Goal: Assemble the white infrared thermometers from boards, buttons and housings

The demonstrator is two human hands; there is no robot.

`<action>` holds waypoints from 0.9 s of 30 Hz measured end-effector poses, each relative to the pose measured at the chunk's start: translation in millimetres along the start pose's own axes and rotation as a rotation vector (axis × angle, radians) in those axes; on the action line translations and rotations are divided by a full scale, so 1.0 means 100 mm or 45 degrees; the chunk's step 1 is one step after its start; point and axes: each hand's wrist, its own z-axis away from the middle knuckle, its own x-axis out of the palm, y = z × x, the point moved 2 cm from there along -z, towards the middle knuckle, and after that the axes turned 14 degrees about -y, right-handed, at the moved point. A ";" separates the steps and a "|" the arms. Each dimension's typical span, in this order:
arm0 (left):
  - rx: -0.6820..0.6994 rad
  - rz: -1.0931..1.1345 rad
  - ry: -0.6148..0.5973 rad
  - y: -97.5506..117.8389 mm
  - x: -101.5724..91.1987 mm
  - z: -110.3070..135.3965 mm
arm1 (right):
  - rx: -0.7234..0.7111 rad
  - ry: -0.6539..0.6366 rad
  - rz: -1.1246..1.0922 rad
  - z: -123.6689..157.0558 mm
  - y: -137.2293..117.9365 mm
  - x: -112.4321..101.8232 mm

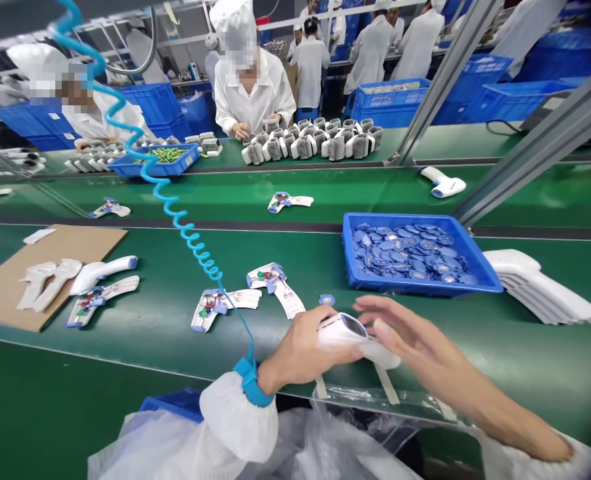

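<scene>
My left hand point(305, 343) is wrapped round a white gun-shaped thermometer point(332, 331) with a small dark display facing up. My right hand point(415, 337) is at its right side, fingers stretched and apart; whether they touch the casing I cannot tell. A small blue oval piece point(326, 299) lies on the green bench just beyond. To the left rest two opened thermometer halves, one half shell point(278, 283) with its wiring exposed and another half shell point(215, 308) nearer me. A blue band point(252, 381) on my left wrist joins a coiled blue cord point(175, 217).
A blue tray point(425, 287) of blue oval pieces stands at right, beside stacked white shells point(545, 287). White parts lie on and around a cardboard sheet point(5, 293) at left. Past the conveyor point(215, 200), a person point(252, 80) works behind grey-and-white parts point(315, 140). A metal post point(435, 67) slants at right.
</scene>
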 end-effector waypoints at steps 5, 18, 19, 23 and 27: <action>0.113 -0.374 -0.044 0.09 0.12 -0.08 | -0.089 0.568 0.592 -0.36 -0.23 0.40; 0.096 -0.624 0.008 -0.05 0.25 -0.04 | -0.071 0.731 0.664 -0.32 -0.25 0.50; 0.057 -0.655 0.033 -0.04 0.24 -0.04 | -0.081 0.704 0.663 -0.35 -0.25 0.44; -0.072 -0.725 0.037 0.04 0.08 0.10 | 0.058 0.426 0.633 -0.60 -0.19 -0.16; 0.012 -0.708 0.035 0.08 -0.12 0.31 | 0.273 0.403 0.757 -1.14 0.05 -0.89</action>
